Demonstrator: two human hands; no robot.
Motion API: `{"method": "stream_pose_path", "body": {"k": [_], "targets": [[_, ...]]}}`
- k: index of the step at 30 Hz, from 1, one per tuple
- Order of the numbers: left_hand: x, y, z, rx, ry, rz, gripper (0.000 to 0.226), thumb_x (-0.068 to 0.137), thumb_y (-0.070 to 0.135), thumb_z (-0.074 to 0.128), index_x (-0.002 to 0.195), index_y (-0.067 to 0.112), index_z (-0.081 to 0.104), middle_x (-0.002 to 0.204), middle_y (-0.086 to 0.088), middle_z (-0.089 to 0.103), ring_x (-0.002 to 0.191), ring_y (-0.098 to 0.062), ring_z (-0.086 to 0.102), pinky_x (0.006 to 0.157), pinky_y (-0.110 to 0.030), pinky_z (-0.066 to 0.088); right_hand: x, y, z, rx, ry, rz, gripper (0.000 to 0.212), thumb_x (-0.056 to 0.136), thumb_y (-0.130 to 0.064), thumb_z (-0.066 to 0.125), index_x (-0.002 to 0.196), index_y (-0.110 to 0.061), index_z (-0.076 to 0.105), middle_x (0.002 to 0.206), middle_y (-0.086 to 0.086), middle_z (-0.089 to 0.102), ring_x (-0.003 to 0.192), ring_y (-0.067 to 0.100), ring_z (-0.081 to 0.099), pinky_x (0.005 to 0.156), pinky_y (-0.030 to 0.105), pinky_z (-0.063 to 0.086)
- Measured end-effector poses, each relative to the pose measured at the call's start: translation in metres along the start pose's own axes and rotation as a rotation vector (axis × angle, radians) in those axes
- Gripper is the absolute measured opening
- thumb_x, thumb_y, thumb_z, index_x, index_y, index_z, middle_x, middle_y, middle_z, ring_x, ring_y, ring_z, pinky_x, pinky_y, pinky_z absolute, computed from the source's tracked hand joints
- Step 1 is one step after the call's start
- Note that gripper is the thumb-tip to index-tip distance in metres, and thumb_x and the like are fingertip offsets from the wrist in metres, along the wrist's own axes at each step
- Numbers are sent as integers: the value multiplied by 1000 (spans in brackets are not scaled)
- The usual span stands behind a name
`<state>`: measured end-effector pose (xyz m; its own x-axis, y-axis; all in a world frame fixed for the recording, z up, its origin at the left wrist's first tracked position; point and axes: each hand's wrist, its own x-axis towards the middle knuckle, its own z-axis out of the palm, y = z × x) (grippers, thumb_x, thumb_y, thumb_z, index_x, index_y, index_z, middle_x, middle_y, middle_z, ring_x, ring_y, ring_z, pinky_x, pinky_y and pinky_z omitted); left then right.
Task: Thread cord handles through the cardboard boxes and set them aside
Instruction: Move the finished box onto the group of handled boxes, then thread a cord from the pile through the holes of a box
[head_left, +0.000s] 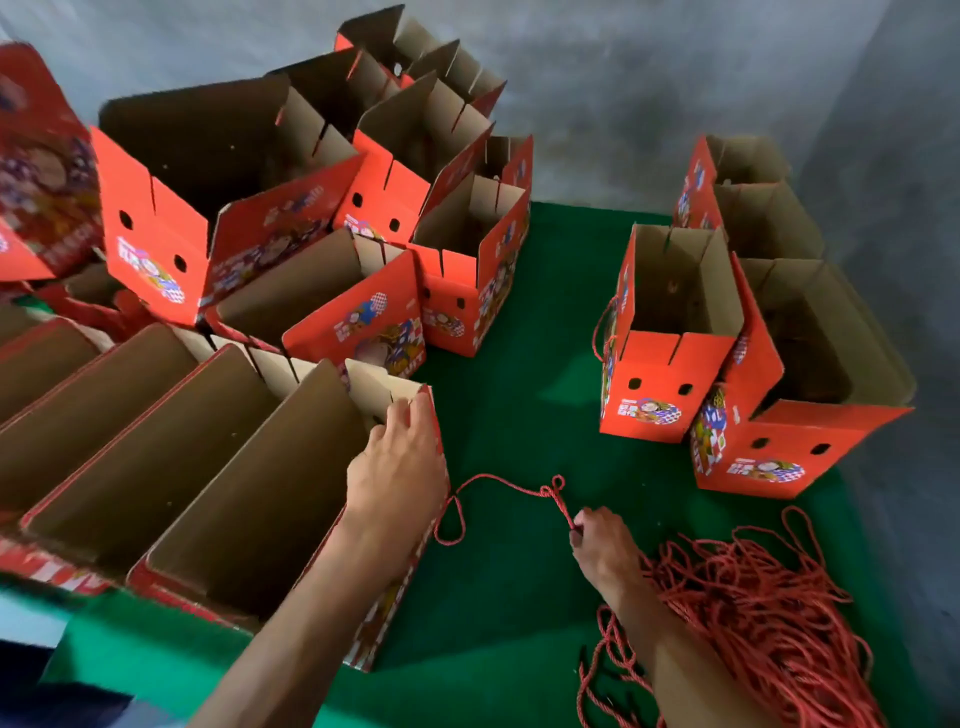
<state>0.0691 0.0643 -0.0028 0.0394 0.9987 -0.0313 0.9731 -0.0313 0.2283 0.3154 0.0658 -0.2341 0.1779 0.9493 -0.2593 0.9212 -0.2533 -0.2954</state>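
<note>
Left hand (397, 457) grips the top edge of the nearest open cardboard box (249, 519), fingers hooked inside. Right hand (602, 543) pinches one end of a red cord (511, 486) running across the green tabletop (509, 597) to that box's side. Cord pile (753, 613) just beside right wrist.

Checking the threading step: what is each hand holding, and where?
Right hand pinches the red cord near its knotted end. Left hand grips the nearest box at its top corner.
</note>
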Motion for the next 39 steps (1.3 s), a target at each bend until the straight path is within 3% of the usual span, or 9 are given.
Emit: {"method": "stream_pose_path", "body": {"k": [4, 7, 12, 18, 21, 26, 32, 35, 39], "targets": [[-4, -13, 1, 60, -37, -70, 59, 102, 13, 52, 152, 15, 21, 127, -12, 64, 105, -34, 70, 79, -47, 61, -21, -3, 3, 31, -44, 48, 18, 98, -35, 63, 94, -19, 69, 91, -4, 69, 80, 12, 65, 70, 28, 52], [-7, -19, 1, 56, -118, -88, 31, 102, 16, 53, 131, 10, 46, 115, -12, 67, 99, -32, 68, 76, -42, 59, -31, -3, 2, 172, 9, 68, 16, 98, -35, 62, 91, -20, 61, 91, -4, 63, 81, 13, 62, 67, 29, 47], [-15, -12, 5, -61, -283, 29, 23, 100, 22, 49, 120, 12, 55, 117, -11, 65, 101, -34, 64, 77, -39, 51, -48, -24, -23, 913, 158, 178, 8, 101, -14, 62, 96, -10, 57, 85, 5, 66, 71, 17, 64, 67, 33, 50], [-23, 6, 3, -144, -448, 109, 38, 93, 25, 51, 131, 20, 49, 123, -4, 65, 99, -25, 61, 81, -35, 49, -88, -33, -68, 1421, 151, 52, 11, 100, -13, 65, 111, -14, 65, 68, 12, 63, 45, 17, 47, 41, 29, 39], [-31, 21, 4, -137, -506, 157, 46, 92, 25, 51, 137, 21, 43, 130, -6, 61, 111, -30, 61, 90, -40, 50, -103, -35, -78, 1538, 170, 91, 10, 97, -11, 70, 104, -5, 72, 70, 15, 65, 49, 19, 55, 44, 27, 46], [-38, 42, 3, -141, -521, 195, 46, 91, 29, 49, 135, 19, 44, 134, -8, 60, 117, -34, 61, 99, -46, 51, -118, -26, -65, 1917, 54, 99, 22, 95, 14, 55, 116, 16, 61, 104, 30, 71, 88, 31, 76, 80, 31, 64], [-33, 47, 4, -321, -551, 172, 45, 91, 24, 48, 135, 17, 45, 126, -7, 63, 109, -33, 66, 90, -47, 59, -125, 9, -16, 1478, 18, 409, 32, 99, 10, 53, 131, 8, 53, 88, 18, 63, 66, 21, 66, 56, 24, 55], [-27, 47, 10, -461, -592, 161, 34, 101, 19, 46, 135, 15, 48, 126, -9, 63, 109, -32, 66, 91, -47, 59, -133, 25, 2, 1001, -65, 367, 11, 97, 8, 52, 102, -1, 57, 59, 3, 53, 51, 17, 46, 50, 31, 41], [-27, 42, 20, -576, -585, 93, 24, 100, 17, 48, 124, 18, 55, 116, -5, 67, 102, -24, 67, 84, -39, 55, -136, 23, 5, 410, 51, 200, 32, 98, -20, 65, 66, -22, 59, 52, -8, 51, 45, 5, 44, 47, 29, 38]]}}
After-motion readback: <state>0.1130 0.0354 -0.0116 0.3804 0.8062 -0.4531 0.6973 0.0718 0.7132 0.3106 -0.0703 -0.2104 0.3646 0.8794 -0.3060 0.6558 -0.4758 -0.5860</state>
